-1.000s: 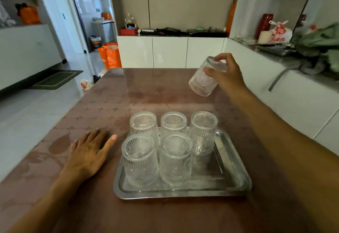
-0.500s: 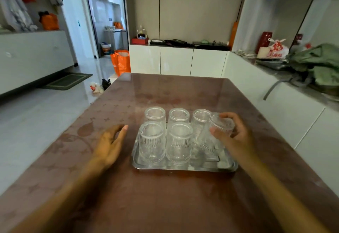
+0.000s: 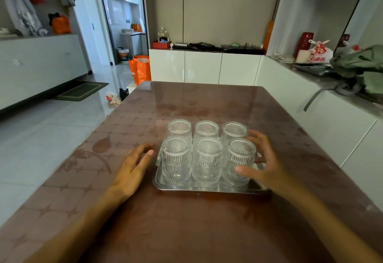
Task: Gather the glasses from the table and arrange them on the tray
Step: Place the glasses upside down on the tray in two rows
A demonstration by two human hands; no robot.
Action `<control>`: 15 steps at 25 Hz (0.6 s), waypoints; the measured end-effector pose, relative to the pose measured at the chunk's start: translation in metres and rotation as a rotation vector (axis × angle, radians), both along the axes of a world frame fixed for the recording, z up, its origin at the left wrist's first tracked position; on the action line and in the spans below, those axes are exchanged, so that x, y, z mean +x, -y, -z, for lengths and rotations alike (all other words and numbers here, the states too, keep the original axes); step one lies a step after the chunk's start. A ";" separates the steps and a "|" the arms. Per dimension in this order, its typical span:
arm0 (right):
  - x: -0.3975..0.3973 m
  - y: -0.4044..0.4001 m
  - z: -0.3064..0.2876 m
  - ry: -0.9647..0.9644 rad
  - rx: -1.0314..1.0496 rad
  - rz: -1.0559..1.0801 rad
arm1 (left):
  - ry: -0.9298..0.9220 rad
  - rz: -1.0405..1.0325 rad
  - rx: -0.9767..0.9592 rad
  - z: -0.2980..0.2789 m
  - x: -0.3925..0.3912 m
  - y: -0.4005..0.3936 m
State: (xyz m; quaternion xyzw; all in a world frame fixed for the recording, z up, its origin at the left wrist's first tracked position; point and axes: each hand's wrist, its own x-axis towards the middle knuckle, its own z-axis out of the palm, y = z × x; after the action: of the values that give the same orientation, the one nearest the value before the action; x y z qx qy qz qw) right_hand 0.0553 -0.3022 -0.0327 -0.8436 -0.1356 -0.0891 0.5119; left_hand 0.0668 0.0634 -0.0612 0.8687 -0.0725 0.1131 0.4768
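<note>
Several clear ribbed glasses stand upside down in two rows of three on a steel tray [image 3: 207,189] in the middle of the brown table [image 3: 196,231]. The front-right glass [image 3: 241,155] stands on the tray next to the front-middle glass [image 3: 207,159] and the front-left glass [image 3: 176,157]. My right hand [image 3: 266,164] is spread around the right side of that front-right glass, thumb at its lower front, fingers apart behind it. My left hand [image 3: 132,167] lies flat on the table, fingertips close to the tray's left edge, holding nothing.
White cabinets run along the right of the table, with a green cloth [image 3: 360,66] and a plastic bag [image 3: 319,52] on their counter. An orange bag [image 3: 139,68] stands on the floor beyond the table's far left corner.
My right hand brought the last glass down from above the table and set it upside down at the tray's front right, then spread its fingers. My left hand slid toward the tray.
</note>
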 end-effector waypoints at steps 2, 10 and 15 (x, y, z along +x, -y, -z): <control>0.006 0.025 -0.016 -0.111 -0.061 -0.058 | -0.141 0.115 -0.013 -0.012 0.007 -0.012; 0.049 0.037 -0.011 -0.336 -0.470 -0.283 | -0.426 0.549 0.346 -0.034 0.064 -0.001; 0.052 0.044 0.003 -0.301 -0.381 -0.271 | -0.409 0.502 0.308 -0.023 0.071 -0.007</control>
State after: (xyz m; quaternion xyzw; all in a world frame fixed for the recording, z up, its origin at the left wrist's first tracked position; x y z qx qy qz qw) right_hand 0.1071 -0.3462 -0.0356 -0.9025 -0.1838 0.1335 0.3658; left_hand 0.1375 0.0705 -0.0385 0.8903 -0.2028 -0.1959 0.3577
